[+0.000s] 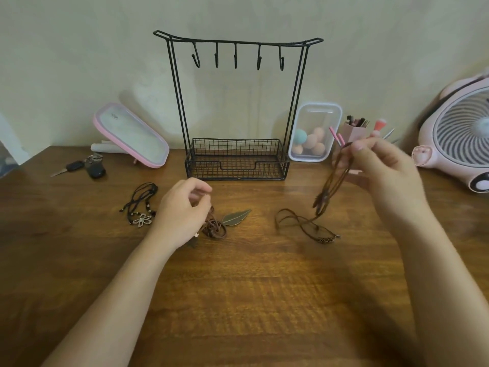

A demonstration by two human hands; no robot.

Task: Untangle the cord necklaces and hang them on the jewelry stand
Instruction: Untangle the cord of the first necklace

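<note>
The black wire jewelry stand (295, 102) stands at the back of the wooden table (251, 287), its several hooks bare and its basket base empty. My right hand (383, 165) is raised to the right of the stand, pinching a brown cord necklace (332, 186). The cord hangs down in loops, and its feather pendant end lies on the table. My left hand (185, 210) is curled low over a coiled brown necklace with a metal leaf pendant (235, 217), fingertips pinched on its cord. A black cord necklace with a flower pendant (143, 205) lies left of that hand.
A pink-rimmed tray (132, 133) leans on the wall at the back left, with keys (87, 166) in front of it. Right of the stand are a clear box of makeup sponges (313, 133), a pink brush holder (356, 131) and a pink fan (460, 133).
</note>
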